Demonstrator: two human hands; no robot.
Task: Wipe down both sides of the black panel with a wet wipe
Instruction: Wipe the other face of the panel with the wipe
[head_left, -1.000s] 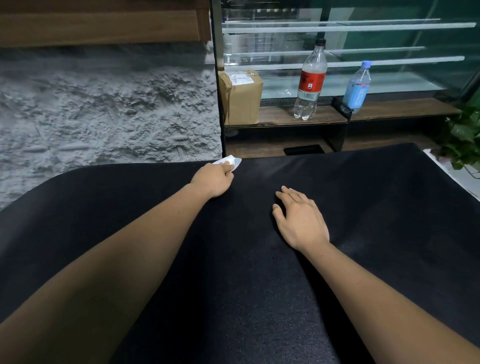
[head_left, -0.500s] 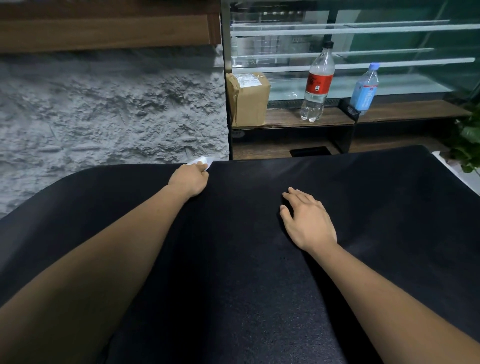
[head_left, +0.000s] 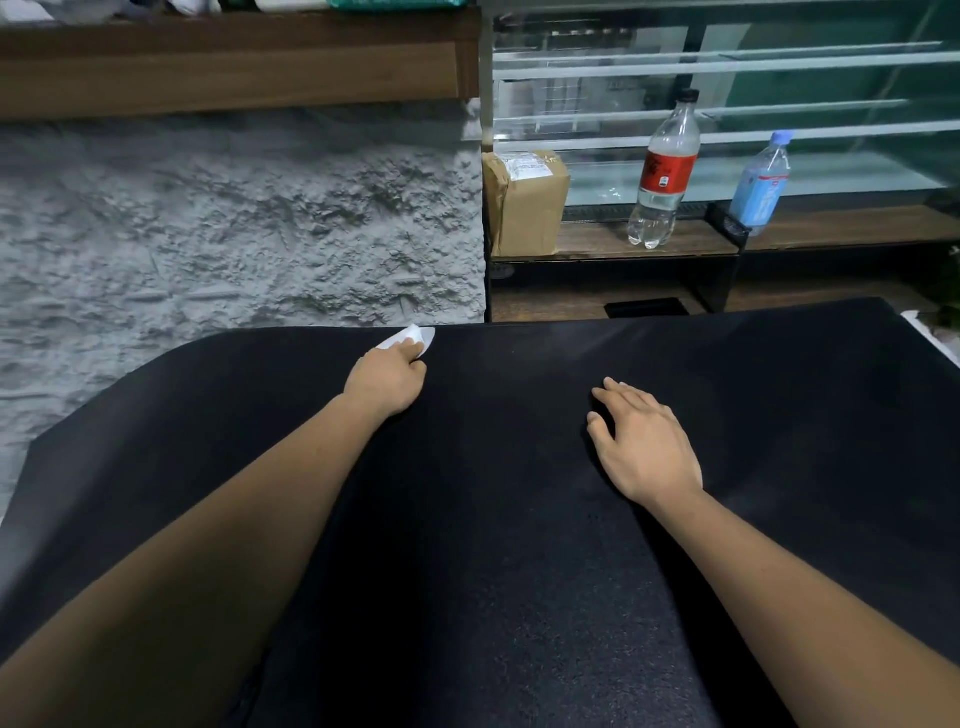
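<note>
left hand (head_left: 387, 379) curled round the wet wipe (head_left: 410, 338), white wad poking out past the fingertips, pressed on the black panel (head_left: 493, 545) right at its far edge
right hand (head_left: 644, 447) flat, fingers straight, palm down on the panel, holding nothing; it sits right of the left hand and a bit nearer the body, looks like bracing
panel lies flat under both forearms, only its upper face visible

my read: the step is wiping the far strip of the top face. To do it well:
- spread the wipe flat under the fingers, a wad gives little contact
- straight overlapping passes along the edge, then work back toward the body so no forearm drags over wet surface
- right hand presses so the panel can't slide; lift it before wiping that patch
- faint pale streak beyond the right hand, moisture or glare, can't tell; check it at a low angle
- underside state unknown, will need a flip

labels, all beyond the hands on the wooden shelf (head_left: 649, 244):
- clear bottle (head_left: 662, 171), red label, white marks not legible
- smaller bottle (head_left: 761, 182), blue label and cap, text too small
- cardboard box (head_left: 524, 208), white shipping label, print unreadable
no brand confirmed
</note>
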